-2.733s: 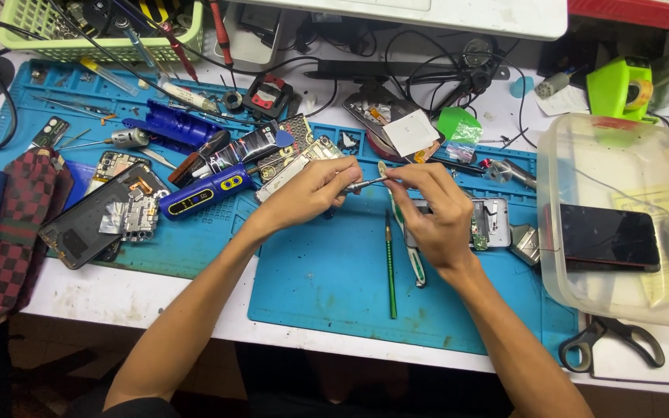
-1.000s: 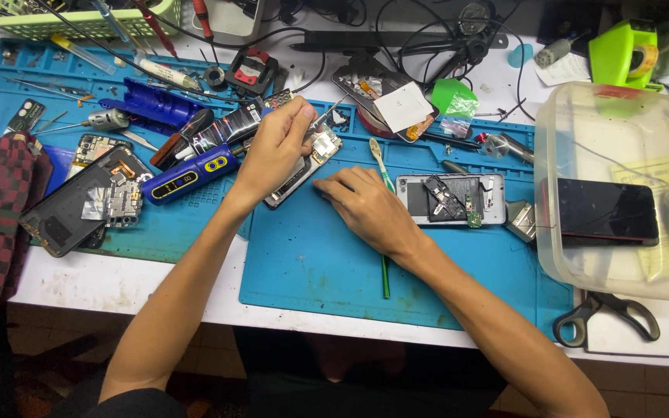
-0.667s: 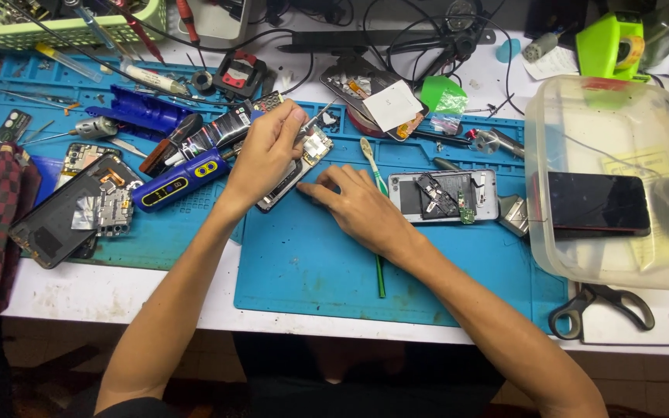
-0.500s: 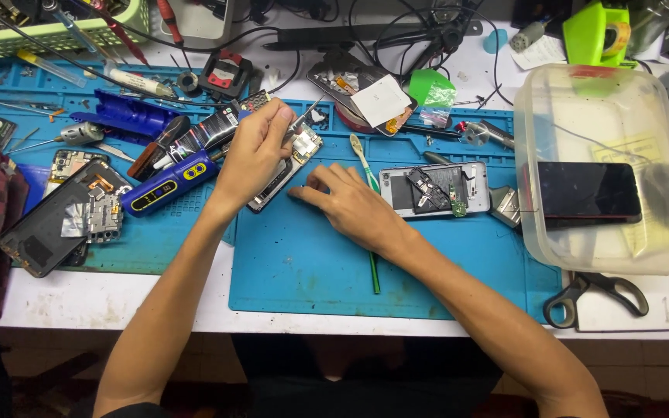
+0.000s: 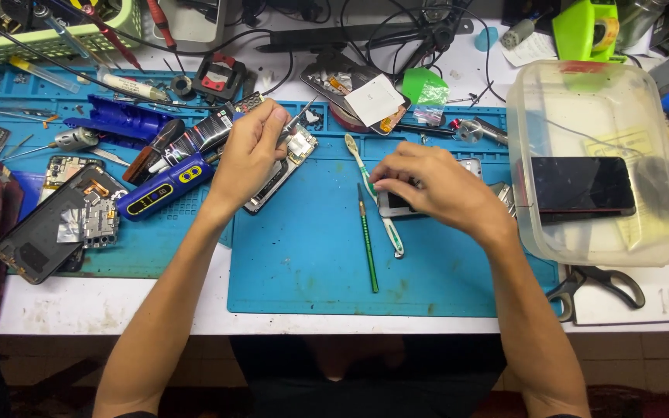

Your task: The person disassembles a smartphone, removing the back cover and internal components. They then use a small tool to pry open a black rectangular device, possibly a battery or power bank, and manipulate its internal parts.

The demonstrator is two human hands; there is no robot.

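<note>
On the blue work mat [image 5: 303, 255], the left hand [image 5: 251, 151] curls its fingers around a thin screwdriver [image 5: 297, 120], its tip pointing up and away, and the palm rests over an opened phone [image 5: 280, 166] lying at a slant. Just to the right lie a toothbrush [image 5: 373, 193] and a green pencil [image 5: 367, 240], side by side. The right hand [image 5: 431, 190] is bent over a second, pale phone [image 5: 393, 203], fingertips pinched close together at its upper edge; what they grip is too small to tell. Further right stands a clear plastic tub [image 5: 598, 240] with a yellow note inside and a dark phone [image 5: 582, 186] lying across it. Behind the hands, a white square label [image 5: 375, 99] sits on another dismantled phone, beside a green wrapper [image 5: 425, 85].
</note>
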